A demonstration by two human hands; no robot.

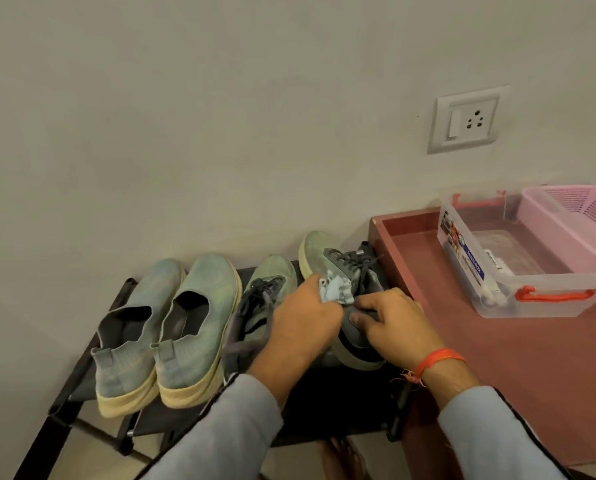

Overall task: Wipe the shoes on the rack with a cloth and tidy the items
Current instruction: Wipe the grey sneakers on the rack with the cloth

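On the dark shoe rack (82, 372) against the wall, the left hand (303, 320) curls its fingers round a bunched pale-blue cloth (336, 289) and presses it to the side of the rightmost laced shoe (327, 254), the cloth poking out beyond the knuckles between both hands. The right hand (393, 323) grips that same shoe at its heel collar, thumb on the near side and fingers curled over the opening. To the left sit the matching laced shoe (265, 289) and a pair of slip-on shoes (172, 327), while a clear plastic box (531, 292) and pink basket (576, 213) rest on the reddish table (497, 375) beside the rack.
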